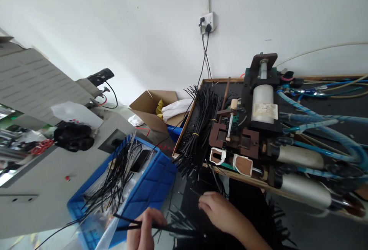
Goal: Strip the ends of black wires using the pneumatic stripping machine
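My left hand (143,229) is low in the view, fingers curled round a few thin black cable pieces (161,227) that stick out to both sides. My right hand (221,211) is just to its right, fingers bent and pinching at loose black pieces over my dark lap. Above the hands a thick bundle of black cables (198,131), tied with yellow bands, lies on the left part of the wooden-edged workboard (184,127). A blue crate (152,188) with more black cables stands left of my hands.
A pneumatic press machine (263,100) with blue hoses (316,121) and metal cylinders fills the board's right side. A grey machine (37,89) stands at left. A cardboard box (155,108) sits by the wall under a power socket (207,22).
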`<action>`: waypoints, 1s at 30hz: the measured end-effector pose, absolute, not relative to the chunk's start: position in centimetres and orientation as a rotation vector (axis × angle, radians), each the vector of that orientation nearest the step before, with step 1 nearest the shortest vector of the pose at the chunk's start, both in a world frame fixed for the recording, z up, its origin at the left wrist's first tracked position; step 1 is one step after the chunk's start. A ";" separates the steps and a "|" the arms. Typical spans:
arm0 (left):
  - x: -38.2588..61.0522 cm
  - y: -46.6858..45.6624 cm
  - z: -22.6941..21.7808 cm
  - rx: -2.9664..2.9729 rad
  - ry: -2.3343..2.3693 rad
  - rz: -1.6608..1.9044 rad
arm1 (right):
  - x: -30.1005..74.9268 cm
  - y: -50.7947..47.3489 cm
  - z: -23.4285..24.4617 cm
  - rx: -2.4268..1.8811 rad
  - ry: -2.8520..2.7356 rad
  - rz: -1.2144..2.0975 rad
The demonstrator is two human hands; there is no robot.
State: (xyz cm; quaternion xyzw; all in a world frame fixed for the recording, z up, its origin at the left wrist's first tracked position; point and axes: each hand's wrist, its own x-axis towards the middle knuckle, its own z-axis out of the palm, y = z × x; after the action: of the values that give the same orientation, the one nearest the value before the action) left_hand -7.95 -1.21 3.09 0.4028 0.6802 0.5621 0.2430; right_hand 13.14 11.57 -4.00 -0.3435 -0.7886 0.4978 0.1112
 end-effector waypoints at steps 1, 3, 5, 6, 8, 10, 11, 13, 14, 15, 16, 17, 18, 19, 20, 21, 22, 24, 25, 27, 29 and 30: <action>-8.1 -1.0 3.3 1.160 1.847 1.482 | 13.1 11.7 -4.2 -1.001 -2.371 1.434; -8.2 -0.5 3.3 1.245 1.844 1.391 | 13.1 11.8 -4.3 -0.987 -2.442 1.389; -7.7 0.0 3.1 1.280 1.858 1.379 | 13.1 11.7 -4.2 -1.004 -2.472 1.352; -7.4 0.3 3.0 1.283 1.860 1.389 | 13.1 11.6 -4.1 -1.010 -2.488 1.295; -6.4 1.0 3.2 1.306 1.815 1.387 | 13.0 11.4 -3.9 -0.967 -2.511 1.134; -5.1 1.8 3.9 1.375 1.738 1.355 | 12.7 11.3 -3.8 -0.865 -2.526 0.984; -4.5 2.3 4.3 1.452 1.680 1.334 | 12.6 11.4 -3.8 -0.803 -2.531 0.943; -3.1 3.5 5.2 1.652 1.549 1.269 | 12.5 11.5 -3.9 -0.698 -2.490 0.935; -2.5 4.1 5.6 1.724 1.493 1.236 | 12.5 11.5 -3.9 -0.649 -2.420 0.956; -1.9 4.8 5.9 1.755 1.450 1.207 | 12.7 11.4 -3.7 -0.604 -2.305 0.994; -1.4 5.5 6.0 1.767 1.408 1.175 | 13.0 11.2 -3.4 -0.581 -2.147 1.043; -1.0 6.1 5.9 1.762 1.383 1.153 | 13.4 11.0 -3.0 -0.582 -1.968 1.090; -0.6 6.6 5.7 1.743 1.388 1.121 | 13.9 10.7 -2.5 -0.605 -1.786 1.120; -0.4 7.1 5.4 1.722 1.416 1.077 | 14.4 10.3 -2.0 -0.640 -1.624 1.125; -0.2 7.5 5.1 1.698 1.463 1.029 | 14.9 9.9 -1.3 -0.670 -1.504 1.112; -0.1 7.8 4.7 1.673 1.514 0.977 | 15.4 9.6 -0.7 -0.690 -1.431 1.095; -0.1 8.0 4.4 1.650 1.550 0.927 | 15.7 9.3 -0.1 -0.697 -1.407 1.087; 0.0 8.2 4.0 1.613 1.552 0.843 | 16.0 8.9 1.1 -0.708 -1.442 1.110; 0.0 8.2 3.9 1.598 1.538 0.813 | 15.9 8.9 1.5 -0.727 -1.473 1.128; 0.1 8.1 3.7 1.616 1.531 0.762 | 15.5 9.2 2.2 -0.792 -1.499 1.132; 0.1 8.0 3.6 1.724 1.561 0.725 | 15.1 9.5 2.7 -0.837 -1.500 1.105; 0.1 7.9 3.5 1.803 1.570 0.712 | 14.9 9.7 2.9 -0.844 -1.499 1.089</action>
State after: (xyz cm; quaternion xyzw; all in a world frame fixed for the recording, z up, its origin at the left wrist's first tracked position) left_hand 0.12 7.95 3.47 0.6852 0.5968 0.2706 0.3181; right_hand 14.91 9.72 2.88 -0.3526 -0.6268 0.4553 0.5249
